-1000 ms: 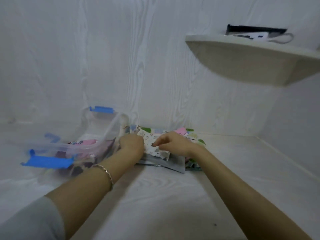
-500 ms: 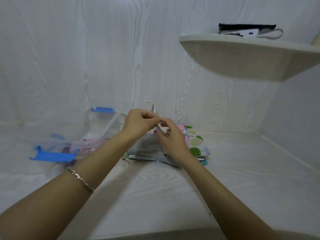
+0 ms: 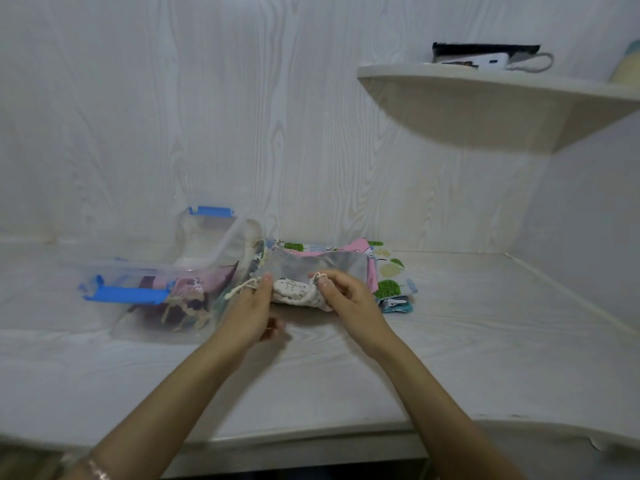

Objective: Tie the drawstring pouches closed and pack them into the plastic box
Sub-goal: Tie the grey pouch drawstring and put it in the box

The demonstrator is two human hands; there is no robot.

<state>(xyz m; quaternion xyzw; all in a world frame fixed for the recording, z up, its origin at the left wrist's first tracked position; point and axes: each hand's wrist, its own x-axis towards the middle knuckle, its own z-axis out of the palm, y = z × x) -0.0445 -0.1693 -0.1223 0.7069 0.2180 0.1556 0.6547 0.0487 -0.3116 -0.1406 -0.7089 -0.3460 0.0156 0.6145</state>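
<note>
A small white printed drawstring pouch [image 3: 294, 293] lies between my hands at the front of a pile of patterned pouches [image 3: 349, 263]. My left hand [image 3: 251, 311] pinches the cream cord [image 3: 240, 289] on the pouch's left side. My right hand [image 3: 346, 297] pinches the cord at the pouch's right end. To the left stands the clear plastic box [image 3: 207, 268] with blue latches, holding several pouches in pink and dark colours.
A grey pouch [image 3: 318, 266] lies on top of the pile, just behind the white one. A curved wall shelf [image 3: 491, 98] juts out at the upper right with a black item on it. The white desk's front edge [image 3: 311, 441] runs below my forearms.
My hands came down from the raised position above the pile. They now hold the white pouch low by its cords, one hand at each end, spread apart.
</note>
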